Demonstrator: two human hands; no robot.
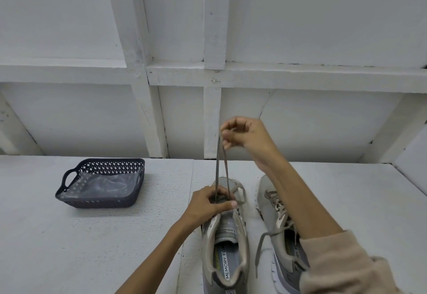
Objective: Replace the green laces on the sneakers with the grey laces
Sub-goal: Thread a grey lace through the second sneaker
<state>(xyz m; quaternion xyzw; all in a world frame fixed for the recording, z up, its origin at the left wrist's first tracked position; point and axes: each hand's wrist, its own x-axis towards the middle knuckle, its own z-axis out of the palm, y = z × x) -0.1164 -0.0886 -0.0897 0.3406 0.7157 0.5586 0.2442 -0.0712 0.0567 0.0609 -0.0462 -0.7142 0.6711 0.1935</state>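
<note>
Two sneakers stood side by side on the table (92,247), heels toward me. I take the left sneaker (227,236) as my mark: its tongue lay bare, with nothing threaded above the lowest eyelets. Just right of it, the other sneaker (275,215) was already laced in grey, loose ends trailing back toward its heel. At the mark's toe end my left hand (208,203) gripped the upper, thumb pressed across the lowest eyelets. From there the grey lace (222,162) rose in two taut strands to my right hand (245,136), which pinched both ends together high above the toe. My hands were well apart. Left of the mark's toe sat a dark basket (111,165) with a clear bag (104,185) inside. No green lace showed. I judged this the start of lacing the second shoe. The next move called for levelling the two ends, then crossing them into the next eyelets.
</note>
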